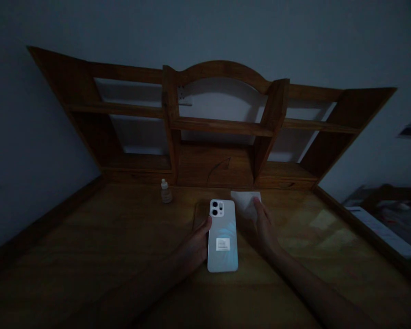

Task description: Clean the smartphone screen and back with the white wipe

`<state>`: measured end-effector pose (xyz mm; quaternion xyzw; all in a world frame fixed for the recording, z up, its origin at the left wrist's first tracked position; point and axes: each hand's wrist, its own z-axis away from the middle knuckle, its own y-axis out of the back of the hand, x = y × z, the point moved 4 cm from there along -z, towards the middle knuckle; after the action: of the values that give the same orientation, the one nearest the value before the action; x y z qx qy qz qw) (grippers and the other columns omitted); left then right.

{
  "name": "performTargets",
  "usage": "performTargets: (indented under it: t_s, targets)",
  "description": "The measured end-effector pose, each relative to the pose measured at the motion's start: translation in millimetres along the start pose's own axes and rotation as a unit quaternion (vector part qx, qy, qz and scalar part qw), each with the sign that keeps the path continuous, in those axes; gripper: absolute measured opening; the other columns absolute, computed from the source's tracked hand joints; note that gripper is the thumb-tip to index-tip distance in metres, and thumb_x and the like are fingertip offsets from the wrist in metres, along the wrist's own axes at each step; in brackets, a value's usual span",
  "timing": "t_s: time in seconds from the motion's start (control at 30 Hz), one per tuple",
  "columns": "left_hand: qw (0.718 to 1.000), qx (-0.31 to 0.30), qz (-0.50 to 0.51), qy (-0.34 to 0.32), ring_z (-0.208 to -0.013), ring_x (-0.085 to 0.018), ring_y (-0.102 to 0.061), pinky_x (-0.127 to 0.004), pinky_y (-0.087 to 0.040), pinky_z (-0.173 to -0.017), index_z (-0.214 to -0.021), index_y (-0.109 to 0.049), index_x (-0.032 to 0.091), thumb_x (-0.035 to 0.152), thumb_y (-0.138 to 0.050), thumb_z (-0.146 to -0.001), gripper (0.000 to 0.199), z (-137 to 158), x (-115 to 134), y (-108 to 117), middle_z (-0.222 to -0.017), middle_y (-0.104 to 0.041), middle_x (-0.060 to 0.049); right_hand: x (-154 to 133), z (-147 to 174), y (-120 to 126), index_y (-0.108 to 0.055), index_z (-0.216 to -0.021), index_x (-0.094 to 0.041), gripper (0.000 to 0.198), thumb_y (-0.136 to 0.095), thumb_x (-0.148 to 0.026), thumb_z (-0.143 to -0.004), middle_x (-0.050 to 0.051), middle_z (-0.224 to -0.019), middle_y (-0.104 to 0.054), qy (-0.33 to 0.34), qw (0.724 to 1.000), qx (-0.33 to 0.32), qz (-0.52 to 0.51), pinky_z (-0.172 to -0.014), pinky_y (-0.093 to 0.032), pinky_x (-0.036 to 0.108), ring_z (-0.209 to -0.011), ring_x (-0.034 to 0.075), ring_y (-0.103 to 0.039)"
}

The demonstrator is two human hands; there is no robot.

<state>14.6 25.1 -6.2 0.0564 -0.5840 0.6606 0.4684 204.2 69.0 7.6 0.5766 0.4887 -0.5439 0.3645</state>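
A pale smartphone [222, 228] shows its back, with a camera block at the top left and a small printed label in the middle. My left hand [198, 242] grips the phone along its left edge, thumb on the back and the other fingers hidden behind it. To the right, my right hand [265, 226] is closed on a white tissue [245, 203], pinching it near its right edge under the thumb. Behind the phone, partly covered by it, lies a dark flat thing [200, 212] whose kind I cannot make out.
A small clear bottle with a white cap [166, 192] stands at the back left of the wooden desk [123, 246]. A wooden shelf unit [215, 125] rises along the back. Beyond the desk's raised right edge [366, 237] lies a white flat thing [383, 230]. The light is dim.
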Motion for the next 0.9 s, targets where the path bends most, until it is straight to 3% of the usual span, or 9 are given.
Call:
performTargets:
  t_s: [0.13, 0.27, 0.47, 0.63, 0.9]
  targets:
    - [1.0, 0.027, 0.003, 0.012, -0.109, -0.03, -0.059, -0.045, -0.042, -0.099, -0.14, -0.04, 0.012, 0.043, -0.04, -0.099, 0.051, 1, 1, -1, -0.125, -0.057, -0.018, -2, 4, -3, -0.068, -0.085, -0.015, 0.048, -0.055, -0.061, -0.09, 0.006, -0.083, -0.067, 0.012, 1.0, -0.018, 0.019, -0.066, -0.044, 0.028, -0.076, 0.022, -0.06]
    - [1.0, 0.014, 0.006, -0.004, -0.11, -0.031, -0.059, -0.046, -0.041, -0.101, -0.141, -0.038, 0.013, 0.04, -0.044, -0.098, 0.051, -1, 2, 0, -0.125, -0.057, -0.018, 0, 7, -3, -0.067, -0.088, -0.015, 0.047, -0.052, -0.06, -0.092, 0.005, -0.083, -0.065, 0.022, 0.998, -0.032, 0.048, -0.062, -0.042, 0.028, -0.075, 0.021, -0.058]
    - [1.0, 0.022, 0.012, 0.002, -0.112, -0.029, -0.058, -0.045, -0.04, -0.101, -0.141, -0.037, 0.012, 0.039, -0.041, -0.099, 0.05, -2, 1, -1, -0.12, -0.06, -0.018, -2, 8, -4, -0.06, -0.077, -0.015, 0.048, -0.05, -0.059, -0.094, 0.002, -0.07, -0.057, 0.039, 0.996, -0.041, 0.067, -0.054, -0.036, 0.026, -0.063, 0.017, -0.05]
    - [1.0, -0.005, 0.0, -0.016, -0.108, -0.03, -0.059, -0.044, -0.042, -0.099, -0.14, -0.037, 0.011, 0.041, -0.048, -0.097, 0.054, -4, 0, 1, -0.119, -0.06, -0.017, -11, 12, -7, -0.06, -0.074, -0.015, 0.047, -0.05, -0.056, -0.095, 0.001, -0.068, -0.055, 0.064, 0.993, -0.056, 0.082, -0.054, -0.035, 0.025, -0.062, 0.016, -0.048]
    - [1.0, -0.004, -0.004, 0.005, -0.102, -0.03, -0.061, -0.048, -0.04, -0.1, -0.145, -0.032, 0.013, 0.045, -0.042, -0.098, 0.058, -9, -4, 8, -0.121, -0.059, -0.019, -15, 16, -7, -0.057, -0.071, -0.016, 0.047, -0.049, -0.054, -0.096, 0.0, -0.066, -0.051, 0.078, 0.989, -0.069, 0.108, -0.055, -0.033, 0.026, -0.061, 0.016, -0.044]
